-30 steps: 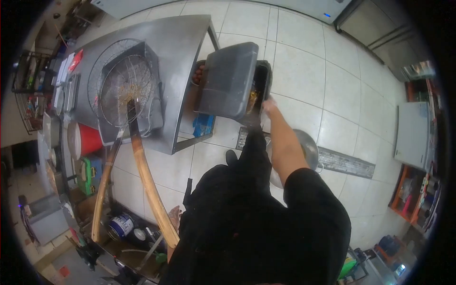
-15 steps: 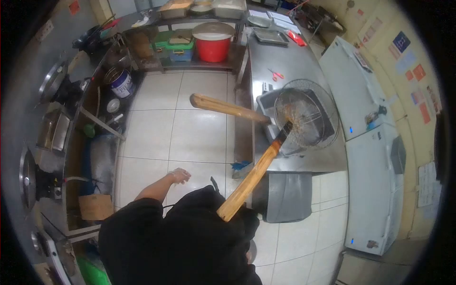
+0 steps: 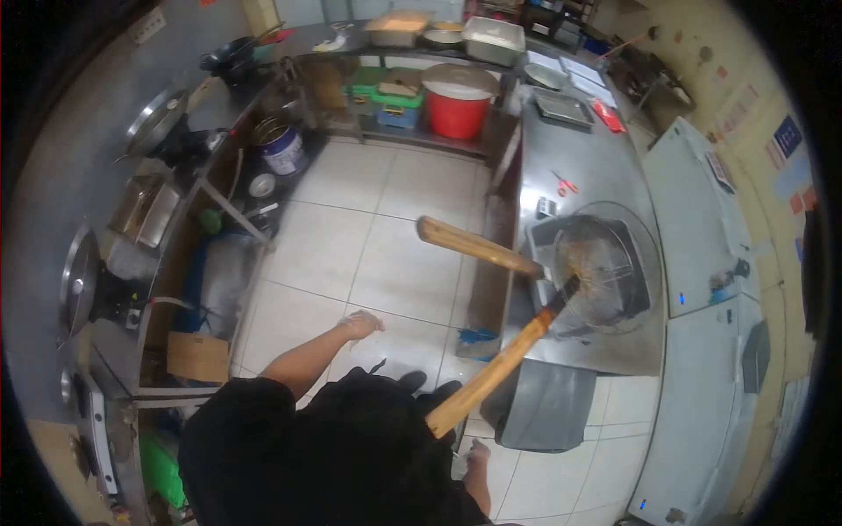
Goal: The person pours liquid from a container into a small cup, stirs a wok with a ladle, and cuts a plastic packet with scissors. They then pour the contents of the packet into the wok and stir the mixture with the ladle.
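Note:
My left hand (image 3: 361, 324), in a thin clear glove, hangs over the floor tiles with its fingers loosely apart and nothing in it. Low beside my body is my right hand (image 3: 476, 458), small and blurred; its fingers are not clear. On the steel table (image 3: 583, 171) a grey tub (image 3: 545, 235) sits under two wire strainers. One strainer's wooden handle (image 3: 482, 247) sticks out over the table's left edge. The other wooden handle (image 3: 491, 373) slants down toward my body, and neither hand touches it.
Burners with pans (image 3: 158, 121) line the left counter (image 3: 203, 131). A red bucket (image 3: 458, 112) stands on the back shelf. Red scissors (image 3: 566, 184) and a metal tray (image 3: 563, 109) lie on the table. White chest freezers (image 3: 702, 377) stand at the right. A grey bin (image 3: 545, 408) is at the table's near end.
The view has shifted, so the room and table appear farther right and lower. My right hand now shows below the table; before, it was mostly hidden by my body. My left hand stays empty.

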Action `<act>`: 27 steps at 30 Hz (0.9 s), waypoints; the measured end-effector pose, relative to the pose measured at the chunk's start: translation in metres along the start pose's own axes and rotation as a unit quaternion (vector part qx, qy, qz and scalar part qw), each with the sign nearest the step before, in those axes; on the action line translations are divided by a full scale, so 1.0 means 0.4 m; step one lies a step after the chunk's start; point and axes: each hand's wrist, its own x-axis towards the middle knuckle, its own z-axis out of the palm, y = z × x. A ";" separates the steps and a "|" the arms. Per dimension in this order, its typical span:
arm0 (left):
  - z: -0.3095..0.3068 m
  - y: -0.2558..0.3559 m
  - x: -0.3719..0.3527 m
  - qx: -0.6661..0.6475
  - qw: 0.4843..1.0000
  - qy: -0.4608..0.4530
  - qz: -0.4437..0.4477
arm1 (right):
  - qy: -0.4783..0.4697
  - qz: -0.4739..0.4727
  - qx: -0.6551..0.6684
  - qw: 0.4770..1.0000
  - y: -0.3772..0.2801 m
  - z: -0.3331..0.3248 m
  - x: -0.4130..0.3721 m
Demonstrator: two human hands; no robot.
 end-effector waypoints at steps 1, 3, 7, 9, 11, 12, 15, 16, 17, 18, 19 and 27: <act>-0.007 -0.012 -0.027 -0.006 1.000 0.002 -0.007 | -0.005 -0.024 -0.116 0.993 -0.072 0.022 -0.021; -0.014 0.000 -0.111 -0.282 0.955 0.078 -0.051 | -0.041 -0.183 -0.157 0.970 -0.157 0.072 -0.039; -0.033 -0.028 -0.176 -0.420 0.898 0.121 -0.048 | -0.361 -0.178 0.276 0.873 -0.256 0.199 -0.123; 0.000 -0.091 -0.156 -0.530 0.844 0.065 0.049 | -0.104 -0.241 -0.248 0.933 -0.397 0.347 -0.187; -0.032 -0.128 -0.197 -0.326 0.936 0.082 0.107 | -0.143 -0.305 -0.120 0.934 -0.511 0.542 -0.395; -0.029 -0.141 -0.215 -0.307 0.935 0.063 0.167 | -0.177 -0.346 0.022 0.921 -0.549 0.623 -0.529; -0.165 -0.214 -0.351 -0.206 0.937 0.095 0.266 | -0.216 -0.226 0.243 0.918 -0.676 0.925 -0.717; -0.207 -0.234 -0.382 -0.220 0.924 0.085 0.300 | -0.223 -0.167 0.393 0.876 -0.713 1.021 -0.778; -0.253 -0.265 -0.404 -0.227 0.912 0.075 0.334 | -0.231 -0.163 0.394 0.874 -0.756 1.102 -0.841; -0.290 -0.291 -0.426 -0.219 0.916 0.077 0.327 | -0.240 -0.149 0.424 0.861 -0.810 1.170 -0.904; -0.318 -0.315 -0.446 -0.203 0.915 0.135 0.320 | -0.246 -0.135 0.453 0.846 -0.859 1.235 -0.956; -0.642 -0.627 -0.390 -0.277 0.892 0.266 0.239 | -0.319 -0.138 0.353 0.868 -1.154 1.693 -0.959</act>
